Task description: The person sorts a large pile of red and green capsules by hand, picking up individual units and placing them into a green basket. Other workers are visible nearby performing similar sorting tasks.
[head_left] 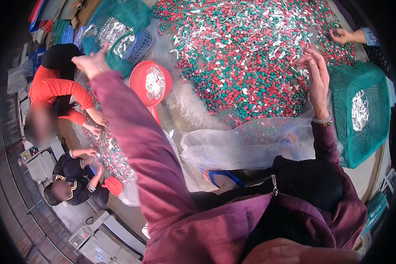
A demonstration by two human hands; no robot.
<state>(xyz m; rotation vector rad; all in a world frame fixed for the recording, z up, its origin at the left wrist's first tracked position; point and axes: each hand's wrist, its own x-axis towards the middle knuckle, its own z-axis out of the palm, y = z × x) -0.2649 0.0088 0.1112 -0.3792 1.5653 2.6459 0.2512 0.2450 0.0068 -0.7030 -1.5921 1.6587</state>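
My left arm, in a maroon sleeve, stretches to the upper left. At its end my left hand (92,65) is open beside a blue basket (138,46) lined with teal netting (130,15). Clear white plastic pieces (114,33) lie in that basket. On the right, my right hand (317,79), loosely curved with the thumb apart, hovers at the edge of a broad heap of red, green and white pieces (242,66). It looks open, and I make out nothing held. Close to its wrist stands a green net-covered basket (368,141) with more clear pieces.
A red scoop (136,72) holds clear pieces between the left basket and the heap. Transparent sheeting (246,147) lies before me. Two people (46,86) (75,185) work at the left by a smaller heap and a red scoop (113,186). Another person's hand (342,36) reaches in upper right.
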